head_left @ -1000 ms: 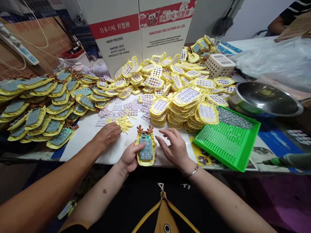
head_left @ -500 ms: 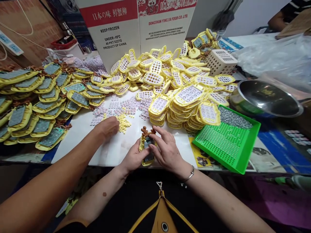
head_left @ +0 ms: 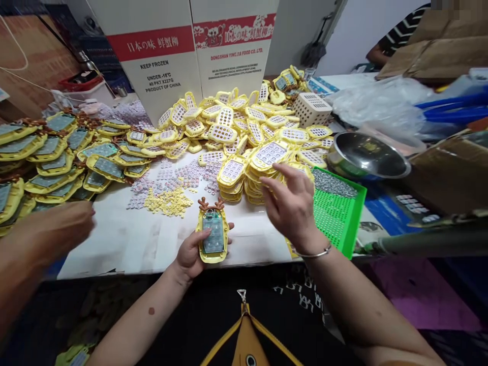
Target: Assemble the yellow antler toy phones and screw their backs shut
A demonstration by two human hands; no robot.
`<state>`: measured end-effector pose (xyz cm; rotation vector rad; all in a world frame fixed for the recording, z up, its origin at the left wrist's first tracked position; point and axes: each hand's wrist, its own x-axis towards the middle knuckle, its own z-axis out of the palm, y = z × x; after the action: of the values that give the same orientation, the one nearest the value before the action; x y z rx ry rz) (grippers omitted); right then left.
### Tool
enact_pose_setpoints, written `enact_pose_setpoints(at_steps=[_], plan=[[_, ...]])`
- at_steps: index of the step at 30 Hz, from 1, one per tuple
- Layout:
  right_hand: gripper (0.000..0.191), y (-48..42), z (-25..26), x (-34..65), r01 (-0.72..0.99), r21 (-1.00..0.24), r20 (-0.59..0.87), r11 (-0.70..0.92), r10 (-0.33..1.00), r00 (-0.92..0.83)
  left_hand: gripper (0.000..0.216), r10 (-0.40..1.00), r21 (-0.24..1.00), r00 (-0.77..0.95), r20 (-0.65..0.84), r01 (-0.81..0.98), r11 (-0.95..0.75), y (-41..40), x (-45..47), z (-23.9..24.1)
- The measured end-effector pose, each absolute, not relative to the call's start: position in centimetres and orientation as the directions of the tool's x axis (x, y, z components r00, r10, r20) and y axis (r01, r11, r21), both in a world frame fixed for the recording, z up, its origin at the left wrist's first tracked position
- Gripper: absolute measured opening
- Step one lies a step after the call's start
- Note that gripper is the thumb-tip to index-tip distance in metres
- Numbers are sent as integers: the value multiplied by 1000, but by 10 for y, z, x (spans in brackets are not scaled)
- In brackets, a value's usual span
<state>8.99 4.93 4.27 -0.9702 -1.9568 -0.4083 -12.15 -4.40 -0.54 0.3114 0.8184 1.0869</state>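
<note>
My left hand [head_left: 193,250] is closed round a yellow toy phone half [head_left: 213,258], held upright over the table's front edge. Its open back shows a grey-green circuit board [head_left: 213,233], and brown antlers [head_left: 211,204] stick up from its top. My thumb lies on the board's left edge. Raised in the air, my right hand [head_left: 290,206] has its fingers apart and nothing seen in them. It hovers in front of a stack of yellow shells with white keypads [head_left: 269,156], partly hiding the stack; I cannot tell whether it touches it.
Another person's hand [head_left: 72,223], blurred, is at the left beside piled phone halves [head_left: 107,168]. Small yellow pieces [head_left: 168,202] and pale keys [head_left: 139,190] lie mid-table. At the right are a green tray [head_left: 337,218] with screws, a metal bowl [head_left: 368,155] and a perforated box [head_left: 311,109].
My right hand has left the phone half and moved up and right toward the keypad shells. The other person's hand has moved left from the yellow pieces. The camera view has shifted.
</note>
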Motion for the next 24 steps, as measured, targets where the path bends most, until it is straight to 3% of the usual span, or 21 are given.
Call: enact_pose_setpoints(at_steps=[5, 10, 20, 24], plan=[[18, 76, 67, 92, 837, 48, 689, 545, 589, -423, 39, 905, 603, 263, -334, -679, 419, -48, -124, -7], [20, 88, 64, 81, 824, 15, 629, 566, 636, -448, 40, 929, 641, 253, -272, -673, 370, -49, -127, -8], [29, 58, 56, 108, 739, 60, 829, 671, 380, -411, 57, 970, 611, 169, -174, -754, 241, -42, -132, 7], [34, 21, 46, 105, 658, 171, 823, 733, 261, -504, 56, 984, 612, 161, -77, -772, 175, -44, -134, 23]])
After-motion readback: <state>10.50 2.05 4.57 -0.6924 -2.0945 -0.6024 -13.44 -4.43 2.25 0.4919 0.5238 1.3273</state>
